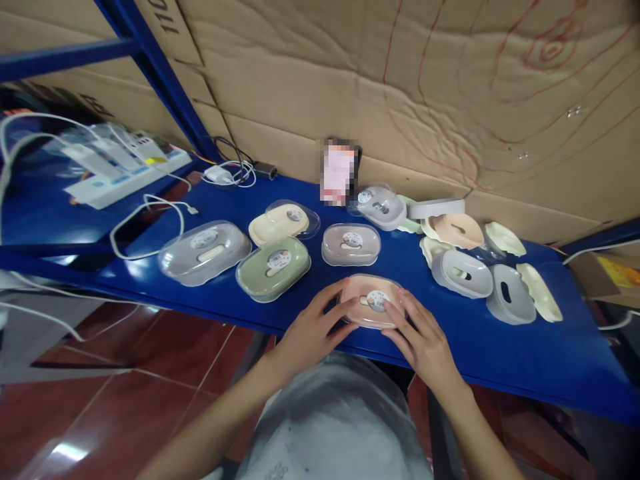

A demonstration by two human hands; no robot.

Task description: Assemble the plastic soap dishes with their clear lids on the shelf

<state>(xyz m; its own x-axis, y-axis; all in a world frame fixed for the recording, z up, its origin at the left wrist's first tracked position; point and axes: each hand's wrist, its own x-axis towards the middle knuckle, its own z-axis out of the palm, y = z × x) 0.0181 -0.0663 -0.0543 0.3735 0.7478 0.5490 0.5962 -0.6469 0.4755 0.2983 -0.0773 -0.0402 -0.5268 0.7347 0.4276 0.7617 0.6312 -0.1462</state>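
A peach soap box with a clear lid and a round label lies near the front edge of the blue shelf. My left hand grips its left side, fingers curled onto the lid. My right hand holds its right side, fingertips on the lid by the label. Behind it stand closed boxes: a brown one, a green one, a grey one and a cream one.
Loose grey, peach and cream box halves lie in a heap at the right. White power strips and cables sit at the left. Cardboard backs the shelf. A blurred card leans against it.
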